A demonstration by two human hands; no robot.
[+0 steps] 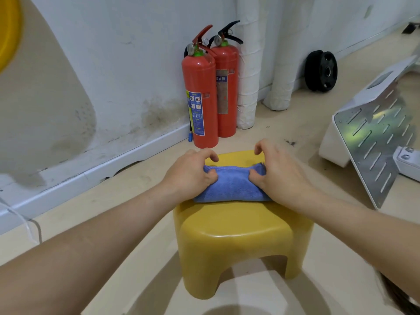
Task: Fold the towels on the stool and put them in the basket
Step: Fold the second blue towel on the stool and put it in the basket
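Note:
A blue towel (pixel 233 185), folded into a narrow band, lies across the top of a yellow plastic stool (pixel 238 233). My left hand (pixel 191 172) grips the towel's left end, thumb on top and fingers curled over its far edge. My right hand (pixel 276 169) grips the right end the same way. Both hands cover the towel's ends. No basket shows in the head view.
Two red fire extinguishers (pixel 205 96) stand against the white wall just behind the stool. A white wrapped pipe (pixel 248 71) rises beside them. A slotted metal plate on a white base (pixel 375 142) sits to the right. A black weight plate (pixel 321 70) leans on the wall.

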